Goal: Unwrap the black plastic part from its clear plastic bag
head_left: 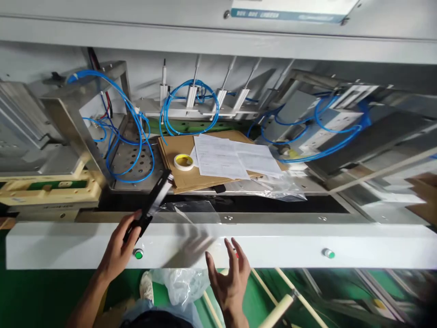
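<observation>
My left hand [121, 246] is closed on the lower end of a long flat black part [153, 200], which slants up to the right over the white front rail [273, 241] of a machine. A clear plastic bag [191, 216] hangs from the part's far end and drapes over the rail. My right hand [230, 278] is open below the rail, fingers spread and pointing up, palm toward me, holding nothing. It sits just right of the clear bag.
Inside the machine lie cardboard sheets [184, 175], a roll of yellow tape [183, 161], printed papers [232, 157] and crumpled clear film [283, 187]. Blue air hoses [136, 132] loop above. Green buttons [138, 254] sit on the rail. More plastic [180, 282] lies on the green floor.
</observation>
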The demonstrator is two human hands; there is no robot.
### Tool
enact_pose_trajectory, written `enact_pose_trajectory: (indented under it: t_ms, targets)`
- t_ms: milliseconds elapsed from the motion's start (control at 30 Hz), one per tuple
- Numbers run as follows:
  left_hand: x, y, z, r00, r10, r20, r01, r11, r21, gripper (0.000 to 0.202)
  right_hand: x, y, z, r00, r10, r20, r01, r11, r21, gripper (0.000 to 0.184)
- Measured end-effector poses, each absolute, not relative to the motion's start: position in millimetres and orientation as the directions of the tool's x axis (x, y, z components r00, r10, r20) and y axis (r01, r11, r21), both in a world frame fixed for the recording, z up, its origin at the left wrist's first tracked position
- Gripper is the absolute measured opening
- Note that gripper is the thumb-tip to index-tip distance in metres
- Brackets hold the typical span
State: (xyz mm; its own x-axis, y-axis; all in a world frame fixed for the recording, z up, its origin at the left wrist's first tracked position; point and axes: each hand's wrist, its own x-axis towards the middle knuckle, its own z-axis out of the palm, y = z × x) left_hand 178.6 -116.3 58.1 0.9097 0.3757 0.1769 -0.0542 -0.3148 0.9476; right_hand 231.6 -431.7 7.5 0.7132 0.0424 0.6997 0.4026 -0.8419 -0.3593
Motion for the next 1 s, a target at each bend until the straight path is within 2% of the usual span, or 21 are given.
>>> enact_pose_trajectory:
  t_ms: [67,133,200,300,400,467,567,633,700,800,867,933,1000]
  targets:
    - [168.6,-109.5,58.7,0.846,0.332,0.418,-0.132,-0.628,0.767,0.046,230.7,-414.0,33.4,0.659,0.126,0.742,0.523,-0.786,-0.33,0.047]
    - [159.0,-102.1,61.2,0.787,0.219,0.576,-0.169,-0.822,0.543,0.046,233.5,-389.1,62.2,0.574,0.281,0.77,0.67,-0.701,-0.244,0.044]
    - [149.0,-96.0,65.6,0.761,0.091,0.643,-0.175,-0.924,0.339,0.045,241.6,-360.7,89.7,0.463,0.459,0.758,0.791,-0.6,-0.12,0.048]
    - [134.0,-89.3,72.6,0.773,-0.052,0.633,-0.183,-0.972,0.144,0.04,261.2,-320.7,118.5,0.303,0.746,0.593,0.914,-0.404,0.041,0.062]
    - [118.3,-79.3,74.7,0.794,-0.055,0.605,-0.167,-0.977,0.131,0.036,280.8,-286.9,125.5,0.145,0.914,0.38,0.978,-0.191,0.085,0.072]
    - [104.4,-68.6,71.1,0.765,0.048,0.642,-0.077,-0.983,0.166,0.044,289.4,-264.1,121.6,0.09,0.944,0.316,0.991,-0.118,0.069,0.073]
    - [76.1,-51.4,55.3,0.563,0.412,0.717,0.237,-0.911,0.337,0.071,293.8,-219.7,115.2,0.11,0.936,0.333,0.99,-0.133,0.046,0.067]
    - [55.9,-43.0,37.0,0.374,0.667,0.645,0.448,-0.739,0.504,0.08,292.6,-179.6,115.5,0.153,0.918,0.366,0.983,-0.18,0.041,0.06]
    - [38.2,-38.0,12.7,0.295,0.791,0.536,0.564,-0.597,0.57,0.08,290.0,-133.1,119.7,0.193,0.908,0.372,0.974,-0.222,0.037,0.057]
    - [19.4,-37.3,-32.6,0.411,0.743,0.528,0.575,-0.661,0.482,0.074,288.1,-63.0,128.7,0.245,0.912,0.329,0.96,-0.275,0.046,0.055]
    - [12.8,-42.4,-65.1,0.511,0.639,0.575,0.528,-0.761,0.377,0.073,290.5,-23.5,133.8,0.274,0.917,0.29,0.953,-0.3,0.049,0.055]
    - [11.5,-53.3,-95.8,0.62,0.481,0.62,0.424,-0.87,0.251,0.072,296.6,7.4,136.8,0.297,0.921,0.251,0.948,-0.316,0.038,0.059]
    - [15.6,-69.4,-121.7,0.658,0.417,0.627,0.387,-0.902,0.193,0.067,305.3,30.2,137.6,0.335,0.916,0.219,0.937,-0.348,0.021,0.066]
